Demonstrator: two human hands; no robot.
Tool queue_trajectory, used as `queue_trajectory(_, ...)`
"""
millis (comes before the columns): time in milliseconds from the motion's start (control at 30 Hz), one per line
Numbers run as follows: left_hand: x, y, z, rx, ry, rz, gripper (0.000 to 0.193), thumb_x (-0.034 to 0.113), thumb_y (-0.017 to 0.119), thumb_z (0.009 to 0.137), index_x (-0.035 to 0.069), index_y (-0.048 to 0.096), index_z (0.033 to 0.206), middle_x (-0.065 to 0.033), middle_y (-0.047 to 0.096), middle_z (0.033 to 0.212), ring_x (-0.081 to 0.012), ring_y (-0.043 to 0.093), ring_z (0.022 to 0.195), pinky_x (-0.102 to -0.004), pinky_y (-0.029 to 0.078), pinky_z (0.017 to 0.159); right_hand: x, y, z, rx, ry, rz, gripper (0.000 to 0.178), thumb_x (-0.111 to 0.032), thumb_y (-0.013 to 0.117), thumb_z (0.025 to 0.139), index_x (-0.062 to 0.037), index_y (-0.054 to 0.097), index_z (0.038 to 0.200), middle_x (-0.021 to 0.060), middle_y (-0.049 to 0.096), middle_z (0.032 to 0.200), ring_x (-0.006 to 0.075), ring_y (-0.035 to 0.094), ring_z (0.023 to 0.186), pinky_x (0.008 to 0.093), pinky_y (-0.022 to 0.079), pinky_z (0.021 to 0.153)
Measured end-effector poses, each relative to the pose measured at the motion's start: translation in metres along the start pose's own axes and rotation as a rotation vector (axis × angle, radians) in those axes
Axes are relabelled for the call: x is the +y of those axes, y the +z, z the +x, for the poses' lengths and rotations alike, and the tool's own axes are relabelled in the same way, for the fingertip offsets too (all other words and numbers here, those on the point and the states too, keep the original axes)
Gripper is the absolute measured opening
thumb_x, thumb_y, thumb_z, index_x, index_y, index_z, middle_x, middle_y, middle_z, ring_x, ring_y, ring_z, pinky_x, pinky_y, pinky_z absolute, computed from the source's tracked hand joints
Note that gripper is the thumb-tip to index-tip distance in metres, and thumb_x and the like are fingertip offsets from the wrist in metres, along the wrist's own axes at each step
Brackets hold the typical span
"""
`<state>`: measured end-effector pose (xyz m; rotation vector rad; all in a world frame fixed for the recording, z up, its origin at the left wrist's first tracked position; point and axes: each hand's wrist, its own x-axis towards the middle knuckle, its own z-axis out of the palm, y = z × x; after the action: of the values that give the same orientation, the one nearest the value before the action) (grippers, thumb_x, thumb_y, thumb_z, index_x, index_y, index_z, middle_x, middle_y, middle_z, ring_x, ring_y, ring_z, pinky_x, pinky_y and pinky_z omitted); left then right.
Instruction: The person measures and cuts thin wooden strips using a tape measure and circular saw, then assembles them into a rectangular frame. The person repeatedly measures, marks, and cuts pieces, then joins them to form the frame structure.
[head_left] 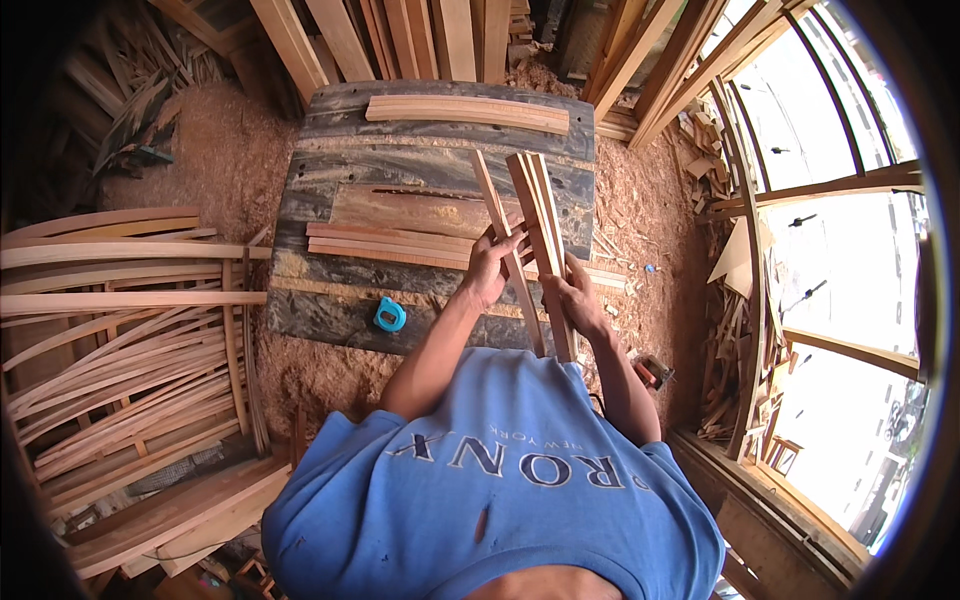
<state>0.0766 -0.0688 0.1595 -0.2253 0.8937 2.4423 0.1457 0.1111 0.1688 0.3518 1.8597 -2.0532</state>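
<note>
Thin wooden slats (535, 235) held over dark workbench (330, 310), near edge; left hand (490, 268) clamped on one slat, right hand (578, 300) on bundle; judged light, stiff, splintery; best gripped mid-length

Head-worn fisheye view, steeply down and close over the workbench (330, 310), rim probably bent.

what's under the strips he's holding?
Under the wooden strips in both hands: the dark worktable with flat slats lying on it. Where the strips and hands cross, the tabletop is hidden.
</note>
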Motion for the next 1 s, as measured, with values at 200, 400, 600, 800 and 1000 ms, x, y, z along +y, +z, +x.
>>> queue_trajectory(200,-0.002,-0.004,-0.002,-0.005,0.012,-0.049,0.055,0.012,0.058,0.096,0.000,0.037,0.146,-0.0138,0.057,0.133,-0.0238,0.057,0.120,-0.0403,0.050,0.100,-0.001,0.002,-0.001,0.028,0.007,-0.264,0.087,-0.035,0.080,0.077,0.0026,0.036,0.142,0.0166,0.066,0.111,0.0201,0.065,0.093,0.0343,0.054,0.081)
queue_trajectory(400,-0.010,-0.007,0.005,0.194,-0.011,0.183,0.049,0.019,0.071,0.090,0.003,0.051,0.131,-0.0103,0.066,0.115,-0.0212,0.065,0.104,-0.0352,0.053,0.090,-0.006,0.013,-0.003,0.095,-0.059,-0.262,0.087,-0.033,0.080,0.077,0.0033,0.035,0.143,0.0194,0.065,0.117,0.0240,0.066,0.098,0.0366,0.054,0.086)
queue_trajectory(600,-0.024,-0.006,0.006,0.212,0.013,0.260,0.044,0.035,0.069,0.093,0.003,0.058,0.121,-0.0062,0.066,0.108,-0.0175,0.064,0.099,-0.0338,0.052,0.088,-0.005,0.028,-0.002,0.116,-0.066,-0.186,0.090,-0.022,0.083,0.077,0.0001,0.031,0.147,0.0216,0.063,0.121,0.0254,0.066,0.105,0.0356,0.056,0.087)
queue_trajectory(800,-0.023,-0.010,0.007,0.160,-0.035,0.003,0.043,0.034,0.060,0.098,0.004,0.054,0.129,-0.0104,0.064,0.115,-0.0246,0.065,0.104,-0.0418,0.056,0.090,0.001,0.027,0.003,0.084,-0.163,-0.353,0.099,-0.025,0.087,0.072,0.0005,0.029,0.148,0.0232,0.061,0.125,0.0295,0.063,0.113,0.0382,0.053,0.094)
queue_trajectory(1000,-0.022,-0.021,0.007,0.210,0.012,0.158,0.032,0.021,0.070,0.091,0.002,0.061,0.115,-0.0084,0.067,0.102,-0.0206,0.068,0.091,-0.0378,0.059,0.078,0.007,0.030,-0.003,0.044,-0.125,-0.351,0.085,-0.029,0.081,0.082,-0.0019,0.035,0.148,0.0186,0.060,0.126,0.0230,0.062,0.111,0.0362,0.052,0.094)
